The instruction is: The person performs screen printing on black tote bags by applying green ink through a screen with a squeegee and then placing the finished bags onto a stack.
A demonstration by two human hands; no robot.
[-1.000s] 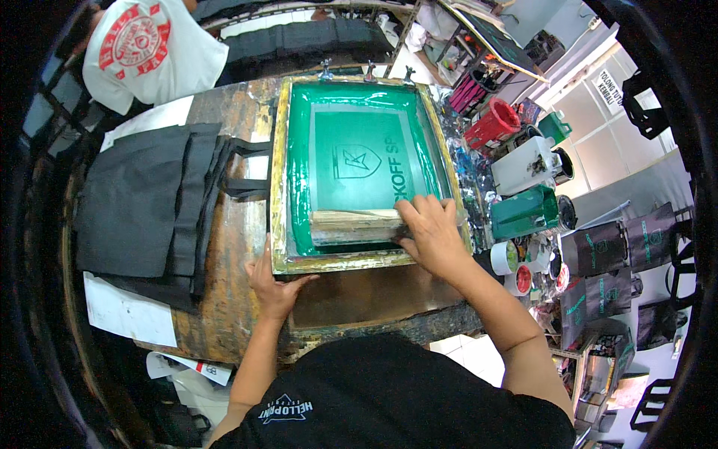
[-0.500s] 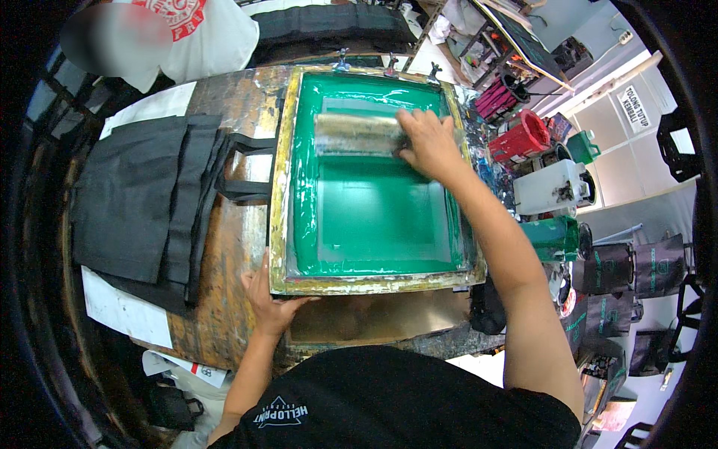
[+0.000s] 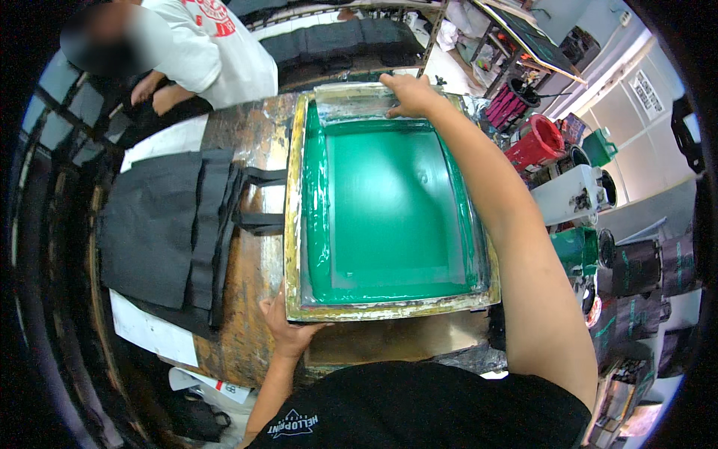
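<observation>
"While the right hand (image 3: 408, 97) clamps onto one end of the long, pale, ink-smeared squeegee (image 3: 348, 99), where does the tool lie?"

"Across the far end of the yellow-stained rectangular wooden frame (image 3: 393, 308), stretching left from that grip."

"And the left hand (image 3: 290, 331)?"

"Thumb and fingers spread around the frame's near left corner; whether they squeeze, I can't tell."

"How would you pull well from there?"

"I'd hold the squeegee level and press evenly, since a one-ended grip could tilt it, and brace that corner. Glossy green ink (image 3: 393, 217) spreads on the near side of the right hand."

"Farther out?"

"Stacked black fabric bags (image 3: 153, 232) left of both hands; a round red bucket (image 3: 526, 150) right of the upper grip."
</observation>
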